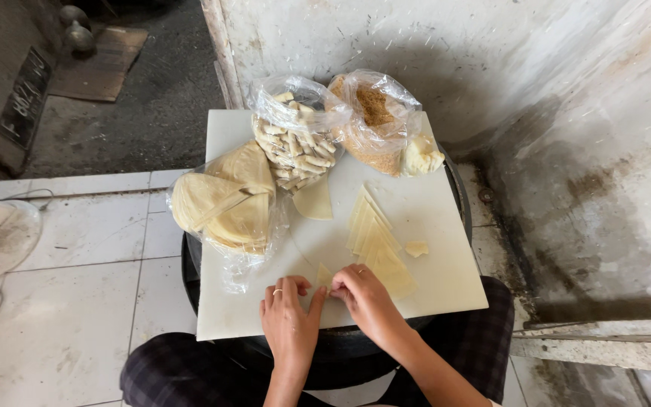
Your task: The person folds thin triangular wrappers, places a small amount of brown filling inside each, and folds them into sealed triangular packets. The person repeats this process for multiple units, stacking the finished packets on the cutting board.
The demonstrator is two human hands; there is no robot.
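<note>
The square plastic worktop (431,264) is white; the triangular dough sheets (377,241) on it are pale yellow, the bagged crumbs (374,113) golden brown, the trousers (182,373) dark plaid, the floor tiles (77,301) off-white.

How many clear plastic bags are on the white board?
3. One with round flat wrappers at the board's left edge, one with small rolled pieces at the far middle, one with brown crumbs right of it. None seems hidden.

Bags (295,139) crowd the board's (446,271) far edge; right side open.
</note>
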